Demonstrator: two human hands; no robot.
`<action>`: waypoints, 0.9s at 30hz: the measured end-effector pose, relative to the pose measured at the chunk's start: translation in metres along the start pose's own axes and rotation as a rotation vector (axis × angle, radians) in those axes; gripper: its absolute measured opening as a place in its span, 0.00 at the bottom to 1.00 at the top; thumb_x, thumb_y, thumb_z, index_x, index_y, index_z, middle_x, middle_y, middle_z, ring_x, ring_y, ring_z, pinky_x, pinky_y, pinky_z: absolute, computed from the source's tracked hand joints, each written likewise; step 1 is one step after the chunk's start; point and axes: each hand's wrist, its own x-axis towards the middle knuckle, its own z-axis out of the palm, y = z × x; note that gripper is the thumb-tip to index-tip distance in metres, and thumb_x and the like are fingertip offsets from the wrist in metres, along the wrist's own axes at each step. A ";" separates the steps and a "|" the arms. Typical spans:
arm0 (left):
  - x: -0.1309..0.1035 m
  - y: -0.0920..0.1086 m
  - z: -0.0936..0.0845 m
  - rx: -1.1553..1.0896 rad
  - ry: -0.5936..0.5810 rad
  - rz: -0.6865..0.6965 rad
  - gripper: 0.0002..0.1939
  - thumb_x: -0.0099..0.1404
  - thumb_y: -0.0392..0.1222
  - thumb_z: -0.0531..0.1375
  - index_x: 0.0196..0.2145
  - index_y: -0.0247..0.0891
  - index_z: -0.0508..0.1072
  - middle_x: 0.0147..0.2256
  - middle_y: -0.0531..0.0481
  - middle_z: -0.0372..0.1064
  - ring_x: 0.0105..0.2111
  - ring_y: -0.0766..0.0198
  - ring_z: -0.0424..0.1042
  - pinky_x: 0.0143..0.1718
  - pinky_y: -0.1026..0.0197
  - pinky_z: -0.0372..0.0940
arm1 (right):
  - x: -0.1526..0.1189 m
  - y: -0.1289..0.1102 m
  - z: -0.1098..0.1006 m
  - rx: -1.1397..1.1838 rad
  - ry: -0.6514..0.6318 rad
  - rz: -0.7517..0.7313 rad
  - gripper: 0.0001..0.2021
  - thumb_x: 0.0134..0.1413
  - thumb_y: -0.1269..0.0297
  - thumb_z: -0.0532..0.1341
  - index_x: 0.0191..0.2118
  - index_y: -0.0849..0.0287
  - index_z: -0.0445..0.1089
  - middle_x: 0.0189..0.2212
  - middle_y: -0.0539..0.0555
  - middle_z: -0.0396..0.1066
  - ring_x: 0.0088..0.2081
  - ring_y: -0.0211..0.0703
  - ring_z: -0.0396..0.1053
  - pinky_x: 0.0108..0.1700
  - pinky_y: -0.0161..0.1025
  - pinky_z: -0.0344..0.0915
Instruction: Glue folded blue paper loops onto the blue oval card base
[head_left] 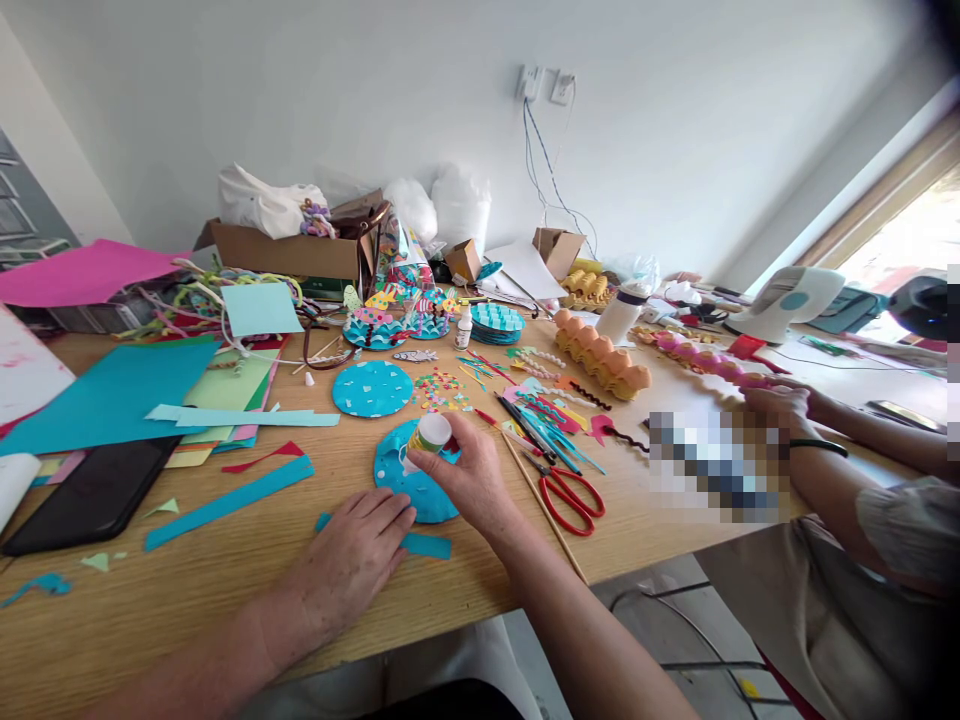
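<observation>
In front of me a round blue disc (pixel 427 503) with pale spots lies on the table. My right hand (pixel 476 470) is wrapped around a small white glue bottle (pixel 433 432) with a yellow-green label, tilted base-up over the disc; its tip is hard to make out. My left hand (pixel 364 535) lies flat, fingers stretched out, at the disc's lower left edge. A blue paper strip (pixel 426 545) runs partly beneath that hand. Just behind is a second blue disc (pixel 372 388) with pale flecks. A small white cone-shaped cap (pixel 309 379) sits to its left.
Red-handled scissors (pixel 571 498), a thin wooden stick (pixel 547 505) and several pens lie to the right. Coloured paper sheets (pixel 120 390) and a black phone (pixel 94 495) are at left. Decorated blue discs and an orange egg carton (pixel 600 355) stand behind. Another person's hands (pixel 780 410) work at right.
</observation>
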 end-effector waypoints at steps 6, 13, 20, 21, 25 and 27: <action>-0.002 0.001 0.004 -0.033 0.000 -0.031 0.16 0.67 0.36 0.46 0.46 0.36 0.70 0.45 0.43 0.72 0.47 0.54 0.68 0.48 0.49 0.63 | 0.001 0.001 0.002 -0.023 -0.012 -0.009 0.12 0.44 0.56 0.64 0.26 0.57 0.63 0.22 0.47 0.62 0.27 0.38 0.59 0.28 0.34 0.53; -0.001 0.000 0.003 0.014 -0.010 0.004 0.14 0.65 0.34 0.51 0.46 0.34 0.70 0.44 0.43 0.72 0.46 0.52 0.68 0.48 0.49 0.63 | 0.002 0.001 0.003 -0.030 -0.024 0.008 0.12 0.43 0.58 0.66 0.26 0.56 0.62 0.23 0.47 0.62 0.27 0.38 0.59 0.28 0.34 0.52; -0.001 0.000 0.004 0.004 0.015 0.013 0.15 0.65 0.34 0.49 0.46 0.33 0.70 0.44 0.42 0.72 0.46 0.52 0.68 0.47 0.49 0.64 | 0.002 0.001 0.004 -0.049 -0.032 0.012 0.13 0.43 0.58 0.66 0.26 0.57 0.62 0.22 0.47 0.60 0.27 0.38 0.58 0.28 0.34 0.50; -0.001 0.000 0.004 0.004 0.017 0.011 0.15 0.65 0.34 0.49 0.46 0.33 0.70 0.44 0.42 0.72 0.46 0.52 0.68 0.47 0.48 0.64 | 0.002 0.001 0.004 -0.055 -0.036 0.013 0.12 0.43 0.58 0.66 0.26 0.57 0.62 0.22 0.47 0.61 0.27 0.38 0.58 0.28 0.34 0.50; -0.001 0.000 0.005 0.004 0.028 0.008 0.16 0.66 0.34 0.46 0.46 0.33 0.70 0.43 0.42 0.72 0.46 0.53 0.69 0.47 0.49 0.65 | 0.003 0.000 0.004 -0.072 -0.053 0.014 0.11 0.44 0.59 0.66 0.26 0.57 0.63 0.22 0.46 0.61 0.27 0.38 0.59 0.28 0.33 0.51; -0.001 0.000 0.006 0.008 0.033 0.009 0.16 0.66 0.34 0.46 0.45 0.33 0.70 0.43 0.42 0.72 0.45 0.54 0.69 0.47 0.50 0.65 | 0.004 -0.001 0.004 -0.075 -0.055 0.016 0.11 0.43 0.60 0.66 0.27 0.57 0.63 0.22 0.46 0.62 0.26 0.38 0.59 0.28 0.33 0.51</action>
